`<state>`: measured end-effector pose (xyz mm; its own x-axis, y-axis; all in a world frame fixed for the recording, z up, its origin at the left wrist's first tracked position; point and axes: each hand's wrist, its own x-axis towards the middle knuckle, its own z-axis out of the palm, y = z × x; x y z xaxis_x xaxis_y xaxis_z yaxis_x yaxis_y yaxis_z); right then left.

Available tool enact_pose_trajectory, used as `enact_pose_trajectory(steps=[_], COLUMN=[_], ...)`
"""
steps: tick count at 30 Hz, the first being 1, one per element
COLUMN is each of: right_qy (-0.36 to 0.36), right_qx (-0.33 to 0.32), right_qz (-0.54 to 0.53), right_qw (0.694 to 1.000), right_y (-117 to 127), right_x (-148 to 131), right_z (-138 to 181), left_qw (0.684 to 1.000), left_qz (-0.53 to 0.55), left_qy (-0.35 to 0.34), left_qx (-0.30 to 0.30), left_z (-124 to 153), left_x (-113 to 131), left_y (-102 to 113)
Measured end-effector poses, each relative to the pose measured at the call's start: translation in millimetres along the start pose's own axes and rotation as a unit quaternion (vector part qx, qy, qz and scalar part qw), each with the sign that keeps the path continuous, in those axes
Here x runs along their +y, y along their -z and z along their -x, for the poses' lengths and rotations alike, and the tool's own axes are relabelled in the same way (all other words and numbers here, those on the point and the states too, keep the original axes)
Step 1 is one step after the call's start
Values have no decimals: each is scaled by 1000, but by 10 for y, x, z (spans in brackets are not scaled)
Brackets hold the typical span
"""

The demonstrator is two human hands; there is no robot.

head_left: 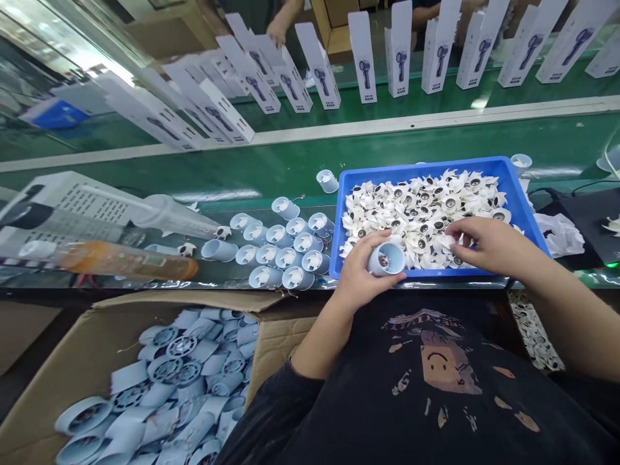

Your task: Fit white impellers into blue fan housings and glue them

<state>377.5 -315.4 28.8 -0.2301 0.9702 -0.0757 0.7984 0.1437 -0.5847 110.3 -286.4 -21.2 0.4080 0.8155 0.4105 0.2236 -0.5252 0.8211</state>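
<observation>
Nearest the wearer, at lower left, an open cardboard box [58, 361] holds a loose heap of pale blue housings [184, 381]. Above the wearer's dark printed shirt [436, 387], the left hand [358, 274] is closed around a single blue housing [386, 259], thumb and fingers wrapped round its barrel, open end facing the camera, held just at the near-left corner of the blue tray [527, 206]. The right hand [484, 245] reaches into that tray, palm down, fingers curled onto the pile of white fan blades [416, 206]; whether it has one pinched cannot be determined. Left of the tray, a cluster of blue housings [285, 248] lies on its sides on the bench edge, close-packed and touching. Further left lie a bottle of orange liquid [111, 258], a clear bottle [179, 216] and a white perforated case [72, 197]. Beyond runs the green conveyor belt [290, 161]. On its far side stand rows of white cartons [363, 58], flaps up, several tilted at left. Another person's hand [278, 29] touches the cartons at the far edge.
</observation>
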Motion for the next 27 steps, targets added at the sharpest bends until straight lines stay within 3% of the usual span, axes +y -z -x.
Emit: enact_pose_trajectory(steps=[4,9,11,14,17,23,27], right_qy=[29,35,52,146,224,226,220], right_qx=[6,17,41,103,124,154,110], right_qz=[-234,-355,-317,-121,1,-50,-118], right_qw=[972,934,946,976,967,960,962], right_y=[-125,-320,-314,-285,-310,-428,-360], right_x=[-186,-333,-409,-543,-624,-568,-463], right_z=[118,150,171,189,146,-20,90], left_qw=[994,990,986,977,972,967,964], left_qz=[-33,-84,-111,-144,-160,-208,-233], left_qy=[-49,-61,-77,-133,-166,-148,-127], left_qx=[-90,-100,-100,-84,-55,-12,-28], left_z=[49,30,18,29,76,114,27], left_x=[200,300,312,319,324,369,403], left_y=[31,-15,-50,-105,-150,-172,101])
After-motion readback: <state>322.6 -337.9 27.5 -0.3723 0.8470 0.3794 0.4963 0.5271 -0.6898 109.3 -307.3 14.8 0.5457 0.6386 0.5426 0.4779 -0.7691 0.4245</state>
